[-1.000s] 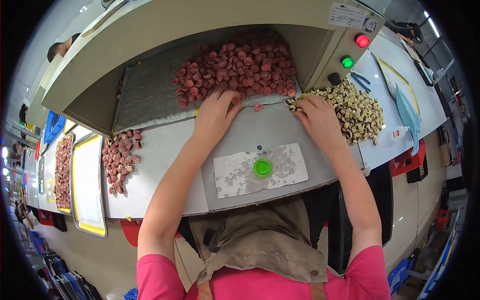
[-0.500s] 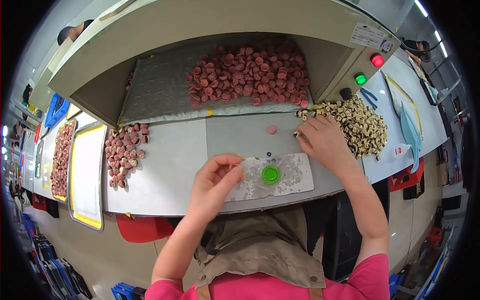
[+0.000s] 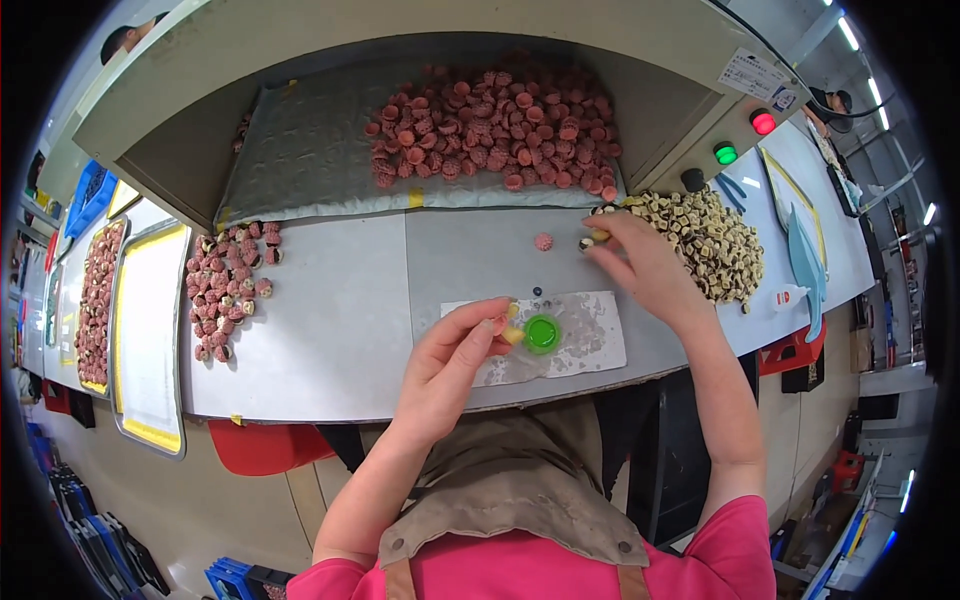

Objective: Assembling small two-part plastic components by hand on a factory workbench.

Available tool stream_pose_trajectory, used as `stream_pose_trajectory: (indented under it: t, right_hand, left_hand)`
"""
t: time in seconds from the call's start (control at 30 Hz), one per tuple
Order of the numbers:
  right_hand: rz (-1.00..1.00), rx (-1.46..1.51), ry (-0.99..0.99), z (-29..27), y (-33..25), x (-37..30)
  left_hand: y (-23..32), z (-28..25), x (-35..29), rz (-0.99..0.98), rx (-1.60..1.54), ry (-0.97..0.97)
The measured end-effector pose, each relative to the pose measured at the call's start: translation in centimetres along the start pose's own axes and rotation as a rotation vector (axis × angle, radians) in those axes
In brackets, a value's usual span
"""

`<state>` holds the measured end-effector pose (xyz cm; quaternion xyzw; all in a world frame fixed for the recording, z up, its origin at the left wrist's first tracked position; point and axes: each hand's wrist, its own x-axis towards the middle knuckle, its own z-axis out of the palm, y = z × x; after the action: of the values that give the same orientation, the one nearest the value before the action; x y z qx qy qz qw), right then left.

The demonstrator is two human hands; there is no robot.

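My left hand [image 3: 452, 362] is closed, pinching a small pink cup-shaped shell [image 3: 499, 324] between thumb and fingers, with yellow covers on some fingertips. It hovers over the left part of a stained white sheet [image 3: 595, 340], beside a small round green pot [image 3: 543, 334]. My right hand [image 3: 645, 270] reaches to the near left edge of a heap of cream-and-dark pieces [image 3: 715, 250]. Its fingertips close on one cream-and-dark piece [image 3: 586, 243]; the grip is partly hidden. One pink bumpy piece [image 3: 543, 241] lies just left of it. A tiny dark bead [image 3: 537, 291] sits above the pot.
A large pile of pink shells [image 3: 500, 130] lies on grey cloth inside the beige housing [image 3: 400, 25]. Pink-and-cream pieces [image 3: 225, 290] gather at left, beside a white tray [image 3: 150, 330] and a filled tray [image 3: 100, 300]. Blue pliers [image 3: 733, 190] and a small white bottle [image 3: 789, 297] lie right.
My left hand has moved right, closer to the green pot, and the pink shell now shows in its fingers. My right hand stays by the heap, its fingers shifted around the cream-and-dark piece.
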<state>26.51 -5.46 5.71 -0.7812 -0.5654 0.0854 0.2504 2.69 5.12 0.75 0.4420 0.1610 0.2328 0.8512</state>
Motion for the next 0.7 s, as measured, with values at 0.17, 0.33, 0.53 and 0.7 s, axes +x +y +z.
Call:
stream_pose_trajectory:
  t: [0.17,0.33,0.53,0.7]
  right_hand:
    - [-0.122,-0.129,-0.009,1.1,0.8,-0.3]
    - [-0.088,0.028,-0.008,0.7,0.4,-1.0]
    - [0.033,0.017,0.048,1.4,-0.2,-1.2]
    - [0.038,-0.017,0.075,1.8,-0.2,-0.8]
  left_hand:
    - [0.0,-0.6,0.0,-0.038,-0.053,0.004]
    - [0.2,-0.4,-0.2,-0.053,-0.081,0.01]
    - [0.0,-0.9,-0.2,-0.063,-0.14,-0.009]
    - [0.1,-1.1,0.1,-0.093,-0.222,0.003]
